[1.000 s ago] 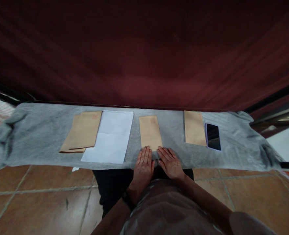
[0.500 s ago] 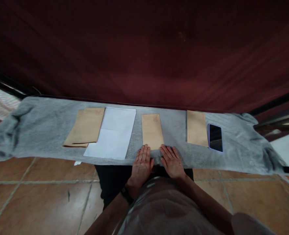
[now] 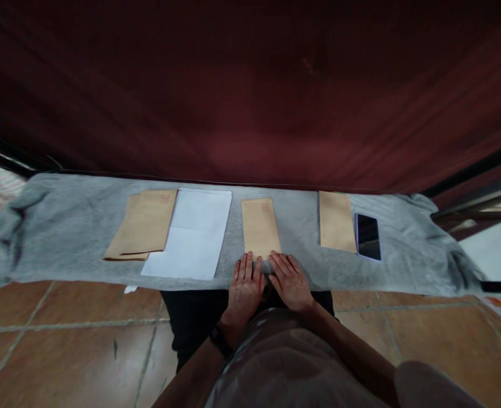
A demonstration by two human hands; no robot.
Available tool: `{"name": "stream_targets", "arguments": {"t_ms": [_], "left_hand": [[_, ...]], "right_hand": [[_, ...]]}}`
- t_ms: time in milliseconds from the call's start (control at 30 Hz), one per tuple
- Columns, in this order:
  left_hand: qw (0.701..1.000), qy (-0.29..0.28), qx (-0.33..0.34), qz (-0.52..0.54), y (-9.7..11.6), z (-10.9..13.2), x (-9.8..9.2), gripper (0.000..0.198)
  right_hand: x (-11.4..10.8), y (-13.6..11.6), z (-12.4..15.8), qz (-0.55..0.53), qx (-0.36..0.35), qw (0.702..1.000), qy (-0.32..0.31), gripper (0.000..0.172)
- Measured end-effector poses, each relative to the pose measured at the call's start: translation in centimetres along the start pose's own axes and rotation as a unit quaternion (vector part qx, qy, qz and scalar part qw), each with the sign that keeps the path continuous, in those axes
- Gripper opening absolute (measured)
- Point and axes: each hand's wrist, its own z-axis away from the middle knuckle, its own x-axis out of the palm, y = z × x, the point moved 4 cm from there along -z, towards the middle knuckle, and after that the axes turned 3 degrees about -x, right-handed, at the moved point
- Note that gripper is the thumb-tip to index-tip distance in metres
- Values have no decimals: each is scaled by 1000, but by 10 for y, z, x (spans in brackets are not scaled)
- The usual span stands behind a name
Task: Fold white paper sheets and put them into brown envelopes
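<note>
One brown paper envelope (image 3: pixel 260 226) with small red print lies upright before me on the grey cloth. My left hand (image 3: pixel 246 286) rests flat, its fingertips at the envelope's near left corner. At the near right corner lies my right hand (image 3: pixel 290 280), also flat with fingers stretched out. Neither hand grips anything. To the left, white paper sheets (image 3: pixel 191 238) with a crease across them lie partly under a stack of brown envelopes (image 3: pixel 148 224). Another brown envelope (image 3: pixel 336 221) lies on the right, beside a phone (image 3: pixel 368 237) in a purple case with a dark screen.
The grey cloth (image 3: pixel 84 266) covers a long narrow surface across my front. Behind it rises a dark red panel (image 3: pixel 250 113). Tiled floor (image 3: pixel 76 351) shows below, with a small white scrap (image 3: pixel 130 289) by the cloth's edge. A white surface (image 3: pixel 495 246) stands far right.
The view has shifted and tilted slightly. My hands have edged a little inward on the envelope's near end; the other papers and the phone lie as before.
</note>
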Motion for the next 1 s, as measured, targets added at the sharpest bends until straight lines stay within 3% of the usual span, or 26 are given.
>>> {"name": "stream_targets", "arguments": {"t_ms": [167,300,767,1000], "left_hand": [[999,21,28,19,5,-9,6,50],[998,0,55,31,14,-29,17,55],[997,-62,47,0,-4,-161,44,59],[999,-42,19,25,-3,-202,47,63]], "right_hand": [[-1,11,8,13,7,1000,20,49],[2,11,8,13,10,999,33,47],[1,11,4,0,7,999,47,51],[0,10,2,12,23,999,26,52]]}}
